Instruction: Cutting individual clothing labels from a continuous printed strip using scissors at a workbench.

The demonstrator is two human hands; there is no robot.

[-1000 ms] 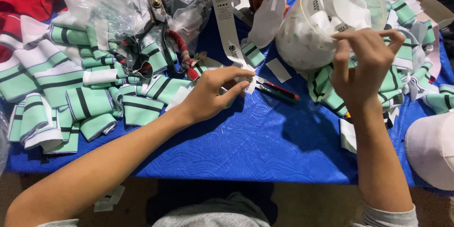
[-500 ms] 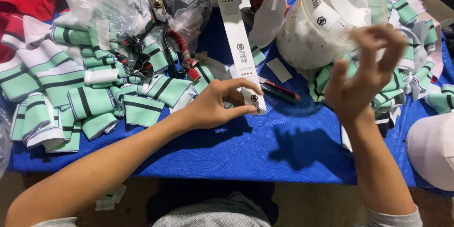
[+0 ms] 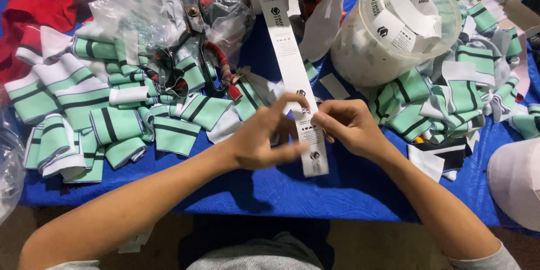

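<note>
Blue table (image 3: 349, 191): white label strip (image 3: 292, 73) clamped between fingers of left hand (image 3: 261, 138) and right hand (image 3: 351, 126).

Bright overhead light throws soft shadows under both forearms onto the blue cloth (image 3: 169, 183); fingers slightly motion-blurred.

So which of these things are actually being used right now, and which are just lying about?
In use:
left hand
right hand
white label strip

Lying about:
scissors
green striped cuffs
clear tub of labels
plastic bags
red cloth
</note>
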